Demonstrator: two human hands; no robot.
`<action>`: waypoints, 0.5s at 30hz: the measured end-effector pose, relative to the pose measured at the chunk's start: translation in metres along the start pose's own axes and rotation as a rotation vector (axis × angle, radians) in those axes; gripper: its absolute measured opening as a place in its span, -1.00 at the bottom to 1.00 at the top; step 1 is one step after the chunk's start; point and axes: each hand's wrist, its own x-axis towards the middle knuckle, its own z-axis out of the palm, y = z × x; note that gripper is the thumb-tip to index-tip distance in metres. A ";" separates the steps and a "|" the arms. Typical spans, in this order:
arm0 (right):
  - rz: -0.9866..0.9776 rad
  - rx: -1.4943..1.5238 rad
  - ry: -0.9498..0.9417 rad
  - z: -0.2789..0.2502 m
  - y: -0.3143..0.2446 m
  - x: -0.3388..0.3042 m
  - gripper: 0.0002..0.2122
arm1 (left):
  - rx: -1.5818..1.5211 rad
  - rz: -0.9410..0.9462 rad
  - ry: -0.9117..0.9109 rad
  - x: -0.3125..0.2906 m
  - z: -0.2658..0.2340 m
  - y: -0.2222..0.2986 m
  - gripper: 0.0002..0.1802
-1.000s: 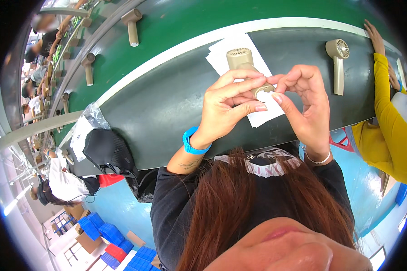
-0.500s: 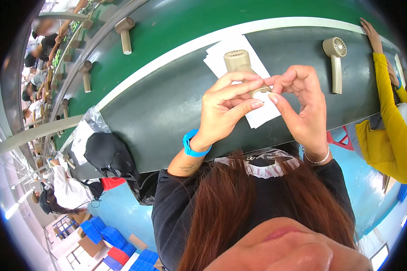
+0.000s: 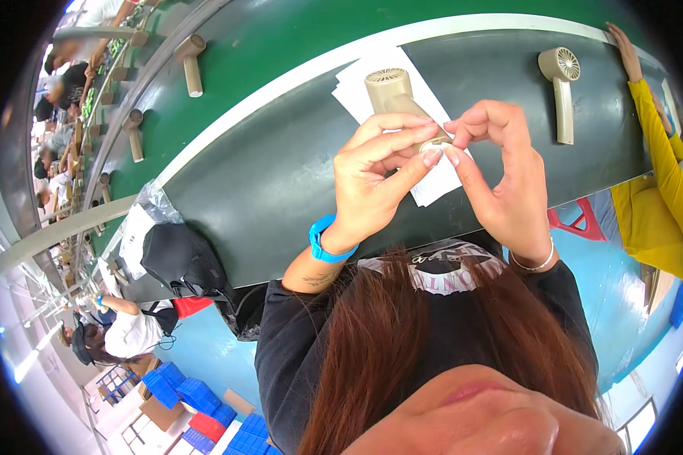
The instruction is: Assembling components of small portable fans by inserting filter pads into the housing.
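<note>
My left hand (image 3: pixel 379 163) is closed around the handle of a beige handheld fan (image 3: pixel 389 87). The fan's round grille points away from me, and its handle end faces me. A small white piece (image 3: pixel 432 146) shows at that end, with my left thumb pressed against it. Thumb and fingers of my right hand (image 3: pixel 508 171) come together in a pinch at the same end; what lies between them is too small to make out. White paper sheets (image 3: pixel 349 89) lie on the dark bench under the fan and my hands.
Another beige fan (image 3: pixel 563 98) lies on the bench (image 3: pixel 265 167) to the right, near a co-worker's yellow sleeve (image 3: pixel 653 125). More fans, one of them a beige fan (image 3: pixel 192 67), rest on the green belt (image 3: pixel 273 57). A black bag (image 3: pixel 178 254) sits at the left end.
The fan on the green belt has shifted slightly left. My hands stay at the handle end, and the fingers of my right hand have closed in a little.
</note>
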 end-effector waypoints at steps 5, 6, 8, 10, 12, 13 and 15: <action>-0.002 -0.169 -0.013 -0.004 -0.004 -0.001 -0.67 | -0.004 -0.032 0.006 0.001 0.003 0.000 -0.70; -0.007 -0.232 -0.024 -0.004 -0.003 0.000 -0.67 | -0.007 -0.034 0.005 0.001 0.003 0.000 -0.70; -0.039 -0.247 -0.005 -0.004 -0.003 0.001 -0.65 | -0.008 -0.031 0.005 0.001 0.004 0.000 -0.69; -0.073 -0.265 0.016 -0.004 -0.004 0.003 -0.64 | -0.009 -0.026 0.005 0.002 0.004 -0.001 -0.69; -0.079 -0.360 -0.002 -0.006 -0.010 0.004 -0.67 | -0.013 -0.027 0.000 0.001 0.004 -0.002 -0.68; -0.096 -0.362 0.000 -0.005 -0.010 0.005 -0.67 | -0.011 -0.011 0.003 0.002 0.001 -0.004 -0.68; -0.115 -0.433 -0.105 -0.002 -0.011 0.010 -0.73 | 0.020 -0.003 0.029 -0.001 -0.004 -0.003 -0.67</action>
